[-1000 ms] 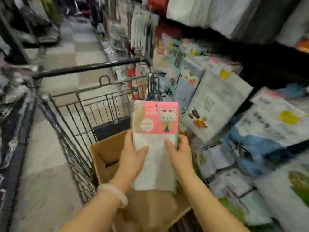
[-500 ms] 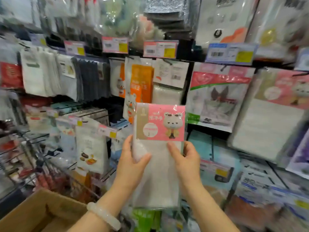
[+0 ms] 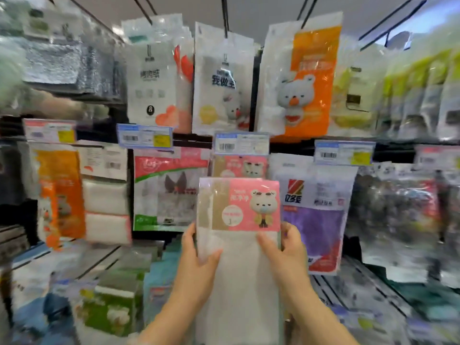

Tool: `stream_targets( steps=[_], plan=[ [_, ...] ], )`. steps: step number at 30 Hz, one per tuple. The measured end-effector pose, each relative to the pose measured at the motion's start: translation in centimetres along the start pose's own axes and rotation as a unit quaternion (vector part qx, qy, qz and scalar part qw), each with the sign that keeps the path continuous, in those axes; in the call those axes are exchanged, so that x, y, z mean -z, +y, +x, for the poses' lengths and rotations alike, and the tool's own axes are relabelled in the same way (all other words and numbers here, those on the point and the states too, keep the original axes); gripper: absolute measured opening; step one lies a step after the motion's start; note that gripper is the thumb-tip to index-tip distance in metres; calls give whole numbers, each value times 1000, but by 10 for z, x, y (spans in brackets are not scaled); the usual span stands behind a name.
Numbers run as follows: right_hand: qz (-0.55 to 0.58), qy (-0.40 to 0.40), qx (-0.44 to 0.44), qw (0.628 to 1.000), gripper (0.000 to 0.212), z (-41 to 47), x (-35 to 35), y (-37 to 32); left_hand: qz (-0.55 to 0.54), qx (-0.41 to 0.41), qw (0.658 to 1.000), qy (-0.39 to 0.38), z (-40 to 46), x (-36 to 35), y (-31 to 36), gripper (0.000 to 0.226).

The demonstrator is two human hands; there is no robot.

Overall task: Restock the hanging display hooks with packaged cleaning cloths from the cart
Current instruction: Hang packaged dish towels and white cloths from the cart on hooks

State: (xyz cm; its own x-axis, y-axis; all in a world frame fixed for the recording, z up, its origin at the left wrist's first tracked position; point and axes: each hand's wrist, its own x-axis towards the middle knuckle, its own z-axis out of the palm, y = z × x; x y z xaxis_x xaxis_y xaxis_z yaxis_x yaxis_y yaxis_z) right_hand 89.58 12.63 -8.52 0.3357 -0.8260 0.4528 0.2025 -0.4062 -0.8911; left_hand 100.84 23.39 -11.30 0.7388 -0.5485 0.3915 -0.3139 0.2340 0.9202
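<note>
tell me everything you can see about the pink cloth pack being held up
The cloth pack is a clear plastic sleeve with a pink and tan header card showing a cartoon bear, and white cloth below. It is held upright, facing the camera, in front of the hanging display. The left hand grips its left edge and the right hand its right edge, thumbs on the front. It hangs on no hook yet.

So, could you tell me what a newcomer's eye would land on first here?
Front and centre is the pink cloth pack with a cartoon bear, held upright by the left hand and right hand. Just behind its top hang matching pink packs; above right hangs an orange bear pack.
</note>
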Motion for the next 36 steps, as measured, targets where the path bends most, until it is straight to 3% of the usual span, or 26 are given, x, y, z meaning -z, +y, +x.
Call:
stream_targets(
  steps=[8,16,19,27,31,34,36],
  plan=[
    [12,-34,42,998,25,39,-2,-7,115,-55,988,87,14,8,17,91],
    [164,-23,7,986,25,59,-31,-14,229,-89,965,88,49,33,36,80],
    [171,-11,16,985,28,61,-35,-11,246,-87,963,66,58,35,34,74],
    [119,37,16,992,40,62,-38,-17,317,-103,942,36,62,26,26,65],
    [4,88,108,990,40,59,-35,-19,350,-146,925,17,66,23,27,63],
    [-39,64,168,983,34,57,-34,-19,348,-155,924,6,67,22,24,65],
    [-61,25,156,986,42,58,-33,-19,344,-162,925,1,67,22,20,67]
  ],
)
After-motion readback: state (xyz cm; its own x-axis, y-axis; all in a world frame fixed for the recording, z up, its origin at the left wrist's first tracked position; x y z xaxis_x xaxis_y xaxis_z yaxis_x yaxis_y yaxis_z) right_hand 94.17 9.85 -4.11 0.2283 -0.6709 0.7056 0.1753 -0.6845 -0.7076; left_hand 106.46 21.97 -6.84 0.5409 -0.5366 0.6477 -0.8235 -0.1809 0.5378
